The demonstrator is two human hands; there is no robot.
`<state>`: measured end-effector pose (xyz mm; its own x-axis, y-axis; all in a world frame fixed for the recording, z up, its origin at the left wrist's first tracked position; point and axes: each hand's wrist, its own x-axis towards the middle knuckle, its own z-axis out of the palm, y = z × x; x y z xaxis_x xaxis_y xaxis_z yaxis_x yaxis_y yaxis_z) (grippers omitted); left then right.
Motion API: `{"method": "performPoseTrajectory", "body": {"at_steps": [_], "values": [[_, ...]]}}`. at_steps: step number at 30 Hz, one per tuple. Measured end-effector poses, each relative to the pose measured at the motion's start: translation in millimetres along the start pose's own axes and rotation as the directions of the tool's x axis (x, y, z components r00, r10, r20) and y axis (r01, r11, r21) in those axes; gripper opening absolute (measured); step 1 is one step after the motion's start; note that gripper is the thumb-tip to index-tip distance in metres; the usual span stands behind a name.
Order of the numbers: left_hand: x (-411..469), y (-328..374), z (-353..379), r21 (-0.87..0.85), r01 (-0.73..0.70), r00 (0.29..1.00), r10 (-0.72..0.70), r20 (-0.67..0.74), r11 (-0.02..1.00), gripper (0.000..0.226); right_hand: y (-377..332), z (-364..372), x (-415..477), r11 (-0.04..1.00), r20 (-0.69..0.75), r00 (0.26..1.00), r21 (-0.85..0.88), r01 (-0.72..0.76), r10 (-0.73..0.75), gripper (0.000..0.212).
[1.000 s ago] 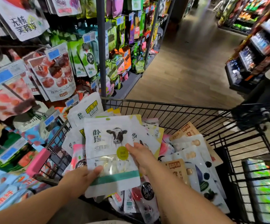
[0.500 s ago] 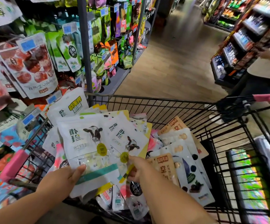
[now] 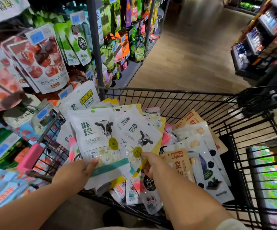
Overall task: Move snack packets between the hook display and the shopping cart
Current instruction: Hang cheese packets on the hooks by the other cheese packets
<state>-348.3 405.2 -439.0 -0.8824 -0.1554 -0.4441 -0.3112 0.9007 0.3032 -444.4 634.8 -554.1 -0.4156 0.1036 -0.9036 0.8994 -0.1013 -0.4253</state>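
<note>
Over the cart (image 3: 167,92), my left hand (image 3: 74,173) grips one cow packet (image 3: 96,135); my right hand (image 3: 152,163) pinches a second cow packet (image 3: 140,130), likely to separate them.

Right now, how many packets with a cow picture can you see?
2. One cow packet sits in the left hand; a second cow packet fans out rightward, pinched by the right hand. More may hide beneath.

Packets (image 3: 199,156) piled in cart (image 3: 167,95); hook display (image 3: 39,60) left.
</note>
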Motion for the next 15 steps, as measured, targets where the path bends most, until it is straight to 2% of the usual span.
{"method": "performPoseTrajectory", "body": {"at_steps": [4,11,15], "values": [[-1,2,-1,0.007,-0.029,0.999,0.029,-0.011,1.0,0.044,1,2,4,1.0,-0.024,1.0,-0.023,0.016,-0.017,0.032],[5,-7,6,0.075,-0.052,0.999,0.053,-0.012,0.996,0.039,-2,14,12,0.984,-0.043,0.996,-0.165,0.074,-0.082,0.018],[6,-8,7,0.103,-0.026,1.0,0.028,-0.012,0.994,0.049,2,13,22,0.975,-0.107,0.99,-0.21,0.071,-0.095,0.03]]}}
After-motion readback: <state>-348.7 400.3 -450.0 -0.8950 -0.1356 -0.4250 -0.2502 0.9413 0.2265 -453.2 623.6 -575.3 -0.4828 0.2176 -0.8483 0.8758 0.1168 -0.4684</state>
